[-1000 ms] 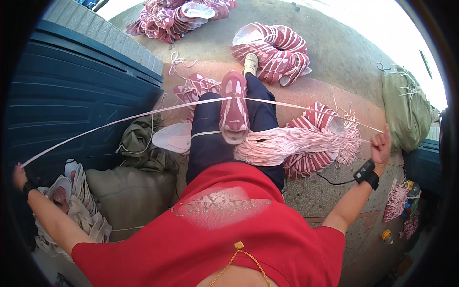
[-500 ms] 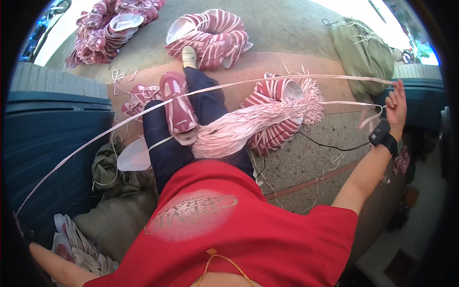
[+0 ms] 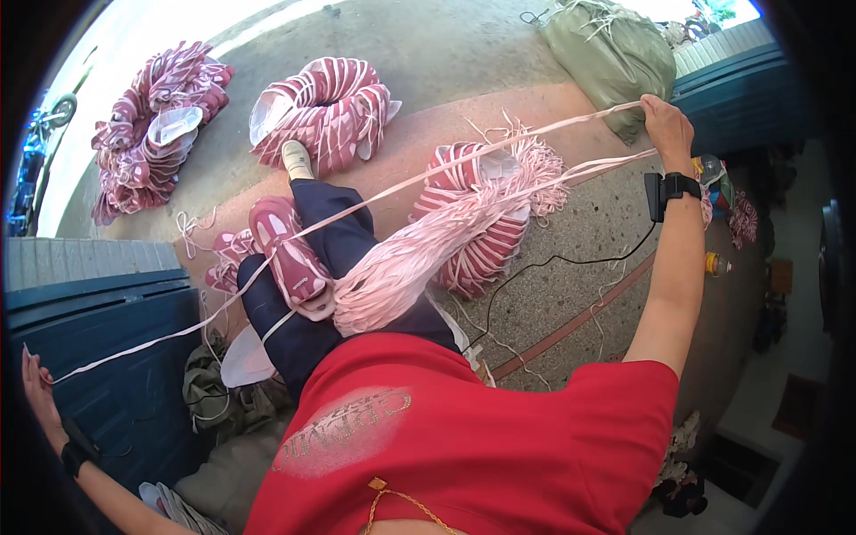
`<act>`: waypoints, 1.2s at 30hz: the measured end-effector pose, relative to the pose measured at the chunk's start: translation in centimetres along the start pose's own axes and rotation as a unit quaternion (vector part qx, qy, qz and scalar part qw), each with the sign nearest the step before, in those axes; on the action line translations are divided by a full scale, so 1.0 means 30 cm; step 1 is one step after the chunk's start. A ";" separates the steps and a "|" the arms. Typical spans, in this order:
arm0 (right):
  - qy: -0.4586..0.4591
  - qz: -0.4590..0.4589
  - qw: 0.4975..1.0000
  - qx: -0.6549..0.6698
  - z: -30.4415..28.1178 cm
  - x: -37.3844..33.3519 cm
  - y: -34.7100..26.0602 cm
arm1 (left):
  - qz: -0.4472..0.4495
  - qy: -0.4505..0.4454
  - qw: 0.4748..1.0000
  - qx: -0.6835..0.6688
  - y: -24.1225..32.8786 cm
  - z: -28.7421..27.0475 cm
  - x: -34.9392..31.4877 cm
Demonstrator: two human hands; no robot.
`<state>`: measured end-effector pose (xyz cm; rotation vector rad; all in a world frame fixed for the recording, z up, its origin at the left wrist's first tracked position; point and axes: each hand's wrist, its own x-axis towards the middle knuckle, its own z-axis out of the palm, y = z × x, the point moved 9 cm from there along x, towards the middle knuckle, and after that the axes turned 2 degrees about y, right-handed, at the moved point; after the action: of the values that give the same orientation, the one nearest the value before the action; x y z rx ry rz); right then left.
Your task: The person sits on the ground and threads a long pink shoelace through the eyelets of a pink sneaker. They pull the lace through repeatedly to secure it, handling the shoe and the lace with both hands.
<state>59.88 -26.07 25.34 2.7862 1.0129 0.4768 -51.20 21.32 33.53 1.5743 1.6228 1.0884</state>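
My left hand (image 3: pixel 43 392), out at the far left, pinches one end of a long pink shoelace (image 3: pixel 357 198). The lace runs across my lap to my right hand (image 3: pixel 667 129), which is raised at the upper right with its fingers closed on it. From that fist more lace strands lead down to a thick bundle of pink shoelaces (image 3: pixel 406 259) draped over my thigh. Left of the bundle, a dusty-pink sneaker upper (image 3: pixel 287 254) rests on my leg, under the stretched lace.
Rings of stacked pink shoe uppers lie on the floor: one by my foot (image 3: pixel 343 107), one at far left (image 3: pixel 147 152), one beside the bundle (image 3: pixel 486 254). A green sack (image 3: pixel 611 58) stands upper right. Blue panels (image 3: pixel 98 339) flank me. A black cord (image 3: pixel 553 260) reaches my right wrist.
My left hand has come up and into fuller view with the lace end. My right hand has moved left and up, its fingers now closed in a fist. The whole view has turned somewhat.
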 end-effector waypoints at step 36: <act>0.066 -0.186 0.979 -0.059 0.098 -0.084 -0.334 | -0.160 -0.579 0.785 -0.149 0.486 2.229 -1.067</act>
<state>53.02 -20.10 19.58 2.4085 1.4439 0.6479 17.25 -1.99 11.62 1.2258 0.7352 0.0445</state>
